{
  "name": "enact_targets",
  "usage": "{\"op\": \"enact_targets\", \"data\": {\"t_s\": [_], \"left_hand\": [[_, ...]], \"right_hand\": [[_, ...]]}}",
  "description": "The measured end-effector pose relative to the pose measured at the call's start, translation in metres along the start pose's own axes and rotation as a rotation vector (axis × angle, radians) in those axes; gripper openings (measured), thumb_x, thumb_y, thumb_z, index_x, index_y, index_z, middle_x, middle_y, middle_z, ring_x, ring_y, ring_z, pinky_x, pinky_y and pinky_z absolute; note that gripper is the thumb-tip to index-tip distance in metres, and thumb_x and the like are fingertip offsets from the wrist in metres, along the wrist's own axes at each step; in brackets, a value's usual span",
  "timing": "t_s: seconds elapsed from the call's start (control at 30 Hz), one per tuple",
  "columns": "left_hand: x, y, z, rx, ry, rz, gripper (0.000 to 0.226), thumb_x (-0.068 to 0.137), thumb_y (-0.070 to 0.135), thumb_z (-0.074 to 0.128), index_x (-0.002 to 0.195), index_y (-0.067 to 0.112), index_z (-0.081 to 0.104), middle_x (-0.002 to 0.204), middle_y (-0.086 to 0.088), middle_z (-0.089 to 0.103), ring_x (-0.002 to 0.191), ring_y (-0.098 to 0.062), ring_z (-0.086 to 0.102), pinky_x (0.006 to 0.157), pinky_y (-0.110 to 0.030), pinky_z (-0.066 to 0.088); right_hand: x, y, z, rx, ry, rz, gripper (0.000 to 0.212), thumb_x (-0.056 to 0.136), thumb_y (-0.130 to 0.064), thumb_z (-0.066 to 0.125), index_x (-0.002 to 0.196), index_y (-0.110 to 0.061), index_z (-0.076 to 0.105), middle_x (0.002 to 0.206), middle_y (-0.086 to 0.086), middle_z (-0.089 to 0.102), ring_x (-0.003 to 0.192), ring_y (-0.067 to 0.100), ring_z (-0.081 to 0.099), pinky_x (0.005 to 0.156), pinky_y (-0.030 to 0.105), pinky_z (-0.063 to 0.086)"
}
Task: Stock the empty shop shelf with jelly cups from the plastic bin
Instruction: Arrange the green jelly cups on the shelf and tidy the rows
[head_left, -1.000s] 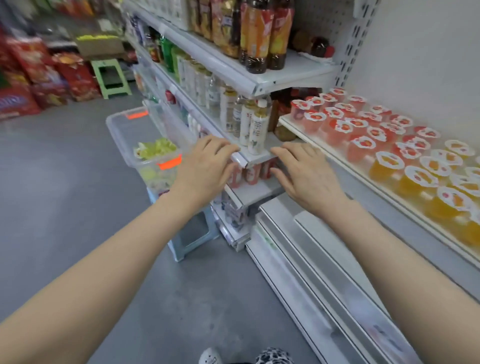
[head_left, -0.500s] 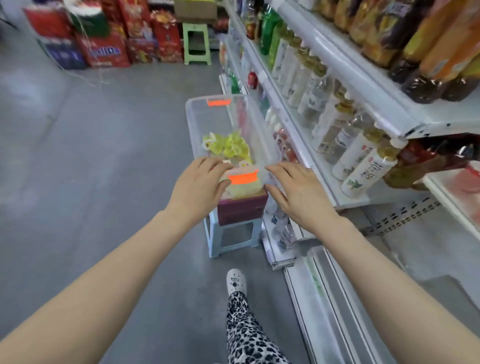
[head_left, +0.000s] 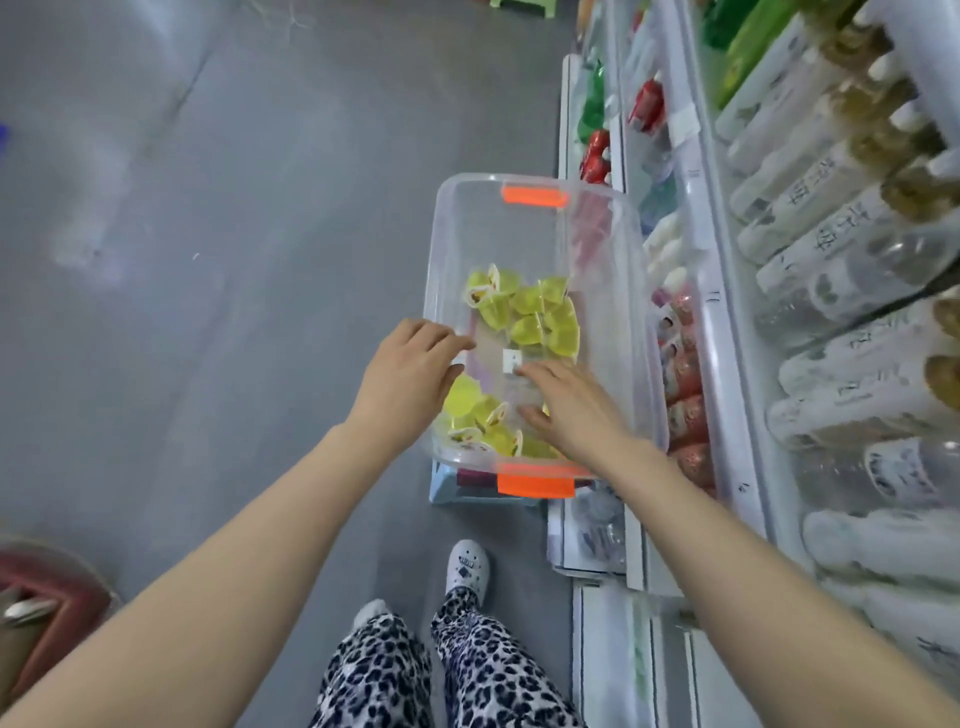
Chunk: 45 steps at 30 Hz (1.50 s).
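Plastic bin (head_left: 519, 234): clear, with no lid on it. It stands on a pale blue stool (head_left: 441, 488) on the grey floor (head_left: 208, 260), just beside the shop shelving on the right.
Bin handles: both orange, one on the far end (head_left: 534, 196) and one on the near end (head_left: 536, 484).
Jelly cups, far group (head_left: 530, 312): yellow-green cups tumbled together on the bin's bottom around its middle. Some lie on their sides, and a few printed lids show.
Jelly cups, near group (head_left: 478, 415): more yellow cups heaped in the near left corner, partly under both hands.
Gap between groups: a bare strip of the bin's bottom with a small white label (head_left: 511, 358).
Left hand (head_left: 410, 379): palm down over the bin's left rim, fingers loosely stretched and a little apart, reaching inward. It holds nothing. I cannot tell whether it touches the rim.
Right hand (head_left: 571, 410): palm down within the bin's outline, above the near cups. The fingers are straight and spread, their tips close to the white label. It grips nothing.
Arms: both bare, reaching forward from the lower corners.
Shelving on the right: a row of clear bottles (head_left: 831, 223) with pale labels on an upper level, seen from above. Red-capped and red-wrapped goods (head_left: 685, 395) stand on a lower level next to the bin.
Person: leopard-print trousers (head_left: 467, 675) and a white clog (head_left: 467, 569), just behind the stool.
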<state>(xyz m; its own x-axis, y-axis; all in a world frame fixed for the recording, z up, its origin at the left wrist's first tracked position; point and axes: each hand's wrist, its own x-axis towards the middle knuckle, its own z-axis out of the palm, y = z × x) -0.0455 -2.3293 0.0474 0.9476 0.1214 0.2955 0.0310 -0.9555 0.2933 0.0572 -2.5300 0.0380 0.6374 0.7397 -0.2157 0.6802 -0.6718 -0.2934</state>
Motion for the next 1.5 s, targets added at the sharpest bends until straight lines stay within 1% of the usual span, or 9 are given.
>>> {"op": "enact_targets", "data": {"t_s": [0.33, 0.47, 0.57, 0.67, 0.83, 0.93, 1.07, 1.23, 1.5], "left_hand": [[0.009, -0.017, 0.029, -0.078, 0.114, -0.039, 0.022, 0.088, 0.004, 0.059, 0.104, 0.009, 0.072, 0.099, -0.006, 0.064, 0.1, -0.026, 0.05, 0.091, -0.03, 0.043], [0.009, -0.019, 0.029, -0.067, 0.125, -0.032, 0.021, 0.088, 0.003, 0.058, 0.102, 0.009, 0.072, 0.098, -0.007, 0.065, 0.098, -0.029, 0.054, 0.09, -0.032, 0.044], [0.008, -0.022, 0.029, -0.035, 0.103, -0.021, 0.022, 0.089, 0.006, 0.056, 0.103, 0.011, 0.072, 0.098, -0.006, 0.065, 0.097, -0.03, 0.056, 0.086, -0.036, 0.047], [0.006, -0.024, 0.027, 0.021, 0.04, -0.042, 0.023, 0.086, 0.013, 0.06, 0.106, 0.016, 0.071, 0.101, -0.003, 0.064, 0.1, -0.03, 0.056, 0.085, -0.041, 0.046], [0.039, -0.017, 0.022, 0.017, -0.035, 0.031, 0.026, 0.082, 0.019, 0.067, 0.108, 0.018, 0.07, 0.103, -0.003, 0.065, 0.098, -0.031, 0.058, 0.086, -0.042, 0.047], [0.084, -0.016, 0.03, -0.024, -0.164, 0.039, 0.036, 0.08, 0.016, 0.074, 0.115, 0.017, 0.067, 0.11, -0.008, 0.064, 0.103, -0.034, 0.057, 0.086, -0.042, 0.05], [0.137, -0.026, 0.063, -0.044, -0.502, -0.006, 0.045, 0.092, 0.024, 0.062, 0.135, 0.019, 0.052, 0.132, -0.007, 0.051, 0.122, -0.032, 0.044, 0.1, -0.042, 0.042], [0.173, -0.031, 0.123, 0.095, -0.847, 0.066, 0.053, 0.092, 0.032, 0.061, 0.139, 0.014, 0.044, 0.134, -0.013, 0.048, 0.123, -0.036, 0.048, 0.096, -0.046, 0.044], [0.189, -0.022, 0.18, 0.132, -0.965, 0.193, 0.045, 0.093, 0.008, 0.056, 0.136, 0.011, 0.039, 0.127, -0.018, 0.052, 0.121, -0.04, 0.049, 0.089, -0.046, 0.048]], "right_hand": [[0.095, -0.011, 0.077, 0.097, -0.356, -0.01, 0.083, 0.081, -0.059, 0.064, 0.146, -0.017, 0.034, 0.14, 0.012, 0.05, 0.127, 0.033, 0.049, 0.102, 0.046, 0.042], [0.106, -0.012, 0.086, 0.106, -0.38, -0.015, 0.077, 0.08, -0.054, 0.065, 0.14, -0.014, 0.038, 0.133, 0.011, 0.054, 0.119, 0.032, 0.054, 0.095, 0.046, 0.046], [0.104, -0.006, 0.074, 0.218, -0.29, 0.103, 0.072, 0.081, -0.045, 0.071, 0.137, -0.014, 0.038, 0.127, 0.012, 0.055, 0.111, 0.032, 0.057, 0.089, 0.043, 0.048], [0.098, 0.011, 0.049, 0.541, -0.121, 0.347, 0.066, 0.081, -0.027, 0.076, 0.134, -0.027, 0.037, 0.1, 0.001, 0.06, 0.078, 0.015, 0.06, 0.062, 0.028, 0.047], [0.071, 0.029, 0.008, 1.058, 0.04, 0.469, 0.067, 0.08, 0.005, 0.069, 0.13, -0.027, 0.038, 0.105, -0.001, 0.062, 0.08, 0.009, 0.065, 0.067, 0.023, 0.055], [0.06, 0.028, -0.001, 1.219, 0.13, 0.538, 0.056, 0.082, -0.015, 0.074, 0.127, -0.024, 0.042, 0.114, 0.002, 0.062, 0.096, 0.015, 0.067, 0.079, 0.031, 0.059], [0.053, 0.028, 0.006, 1.031, 0.195, 0.659, 0.031, 0.09, -0.039, 0.067, 0.112, -0.031, 0.046, 0.109, -0.004, 0.062, 0.097, 0.024, 0.066, 0.082, 0.047, 0.058], [0.046, 0.012, 0.019, 0.794, 0.289, 0.75, 0.028, 0.088, -0.032, 0.07, 0.103, -0.026, 0.047, 0.105, -0.006, 0.061, 0.098, 0.022, 0.062, 0.082, 0.035, 0.047], [0.046, 0.003, 0.036, 0.676, 0.41, 0.929, 0.028, 0.084, -0.027, 0.073, 0.099, -0.024, 0.05, 0.099, -0.006, 0.06, 0.085, 0.012, 0.052, 0.067, 0.026, 0.03]]}}
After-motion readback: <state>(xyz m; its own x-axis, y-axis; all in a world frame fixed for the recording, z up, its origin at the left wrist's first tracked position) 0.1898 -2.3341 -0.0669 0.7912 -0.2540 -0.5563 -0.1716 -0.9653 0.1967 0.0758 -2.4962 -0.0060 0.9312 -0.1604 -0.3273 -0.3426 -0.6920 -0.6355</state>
